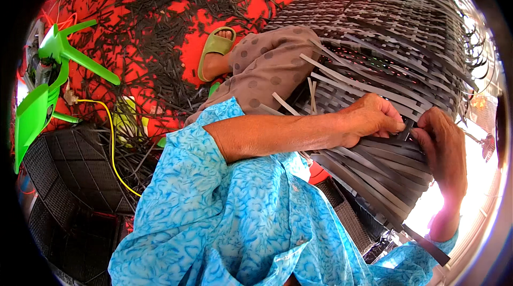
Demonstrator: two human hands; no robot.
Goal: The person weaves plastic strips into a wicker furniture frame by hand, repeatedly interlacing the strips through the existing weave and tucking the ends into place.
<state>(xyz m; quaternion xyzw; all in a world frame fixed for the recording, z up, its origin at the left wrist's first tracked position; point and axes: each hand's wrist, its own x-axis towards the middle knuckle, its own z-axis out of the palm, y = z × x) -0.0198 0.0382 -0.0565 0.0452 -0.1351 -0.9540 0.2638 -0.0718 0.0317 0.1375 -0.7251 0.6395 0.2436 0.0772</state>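
Note:
A large curved piece of wickerwork, woven from flat black and grey plastic strips, lies across my lap side at the right. My left hand reaches over it with thumb and fingers pinched on a dark plastic strip. Facing it from the right, my right hand is closed too, its thumb and forefinger at the same strip. Many loose strip ends stick out around both hands. Below them, a bundle of long strips fans toward the lower right. The exact crossing between the fingertips is partly hidden.
Black strip scraps litter the red floor. At the left stand a bright green plastic piece with legs and a dark woven box. A yellow cable curves between them. My leg and green sandal extend ahead.

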